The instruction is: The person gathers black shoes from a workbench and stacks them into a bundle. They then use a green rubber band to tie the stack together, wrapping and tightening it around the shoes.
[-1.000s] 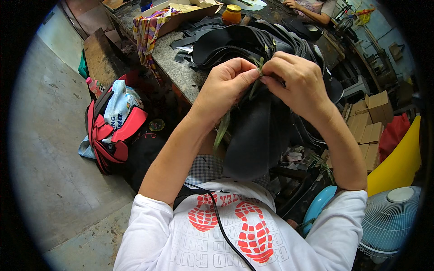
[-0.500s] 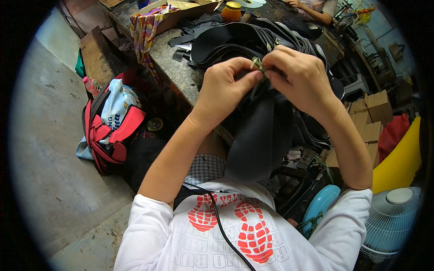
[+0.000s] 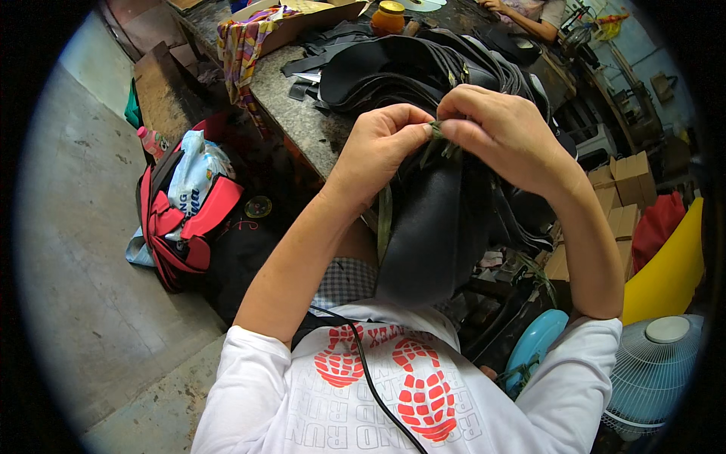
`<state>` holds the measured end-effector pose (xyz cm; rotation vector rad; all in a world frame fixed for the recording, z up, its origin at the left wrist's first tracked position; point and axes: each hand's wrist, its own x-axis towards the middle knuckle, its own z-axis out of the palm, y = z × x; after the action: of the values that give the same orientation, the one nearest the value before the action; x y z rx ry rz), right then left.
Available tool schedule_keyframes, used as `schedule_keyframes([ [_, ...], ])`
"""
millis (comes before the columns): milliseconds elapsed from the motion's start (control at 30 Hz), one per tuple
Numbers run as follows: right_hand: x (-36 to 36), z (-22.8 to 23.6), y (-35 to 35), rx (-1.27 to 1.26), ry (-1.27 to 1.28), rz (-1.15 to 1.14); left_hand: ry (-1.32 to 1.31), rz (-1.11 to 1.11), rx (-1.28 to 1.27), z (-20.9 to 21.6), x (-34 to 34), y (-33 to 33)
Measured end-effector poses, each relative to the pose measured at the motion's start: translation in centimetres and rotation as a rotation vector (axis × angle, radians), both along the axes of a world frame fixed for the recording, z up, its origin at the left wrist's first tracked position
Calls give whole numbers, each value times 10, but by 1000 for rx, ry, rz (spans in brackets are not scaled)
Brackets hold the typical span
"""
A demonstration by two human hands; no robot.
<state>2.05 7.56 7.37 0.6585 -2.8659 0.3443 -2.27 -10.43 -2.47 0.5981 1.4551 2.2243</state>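
Observation:
A thin green strip point(image 3: 437, 132) is pinched between the fingertips of both my hands, with loose ends dangling under them. My left hand point(image 3: 378, 147) is closed on it from the left, thumb against forefinger. From the right, my right hand point(image 3: 503, 136) grips it, its fingers curled in and partly hidden. Another length of green strip point(image 3: 385, 223) hangs below my left wrist. Under both hands, black sheet pieces point(image 3: 423, 238) that look like leather drape over my lap. Behind the hands lies a stack of curved black pieces point(image 3: 374, 68) on the table.
The grey table point(image 3: 283, 87) holds black scraps and an orange jar point(image 3: 388, 19). A red and black bag point(image 3: 189, 216) stands at the left. Cardboard boxes point(image 3: 631, 181), a blue fan point(image 3: 654, 371) and a yellow curved object point(image 3: 669, 265) are at the right. Another person's arm point(image 3: 529, 26) shows at the far side.
My fingertips have come down slightly, and the right hand has turned over the strip. A green length now shows hanging below my left wrist.

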Motion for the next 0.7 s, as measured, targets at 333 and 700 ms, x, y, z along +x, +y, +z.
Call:
schedule_keyframes([
  [333,10,16,25,479,494,92,488,270,-294,-14,-12,-4],
  [700,22,4,38,-44,122,-35,583,347,-418,-43,-20,-13],
])
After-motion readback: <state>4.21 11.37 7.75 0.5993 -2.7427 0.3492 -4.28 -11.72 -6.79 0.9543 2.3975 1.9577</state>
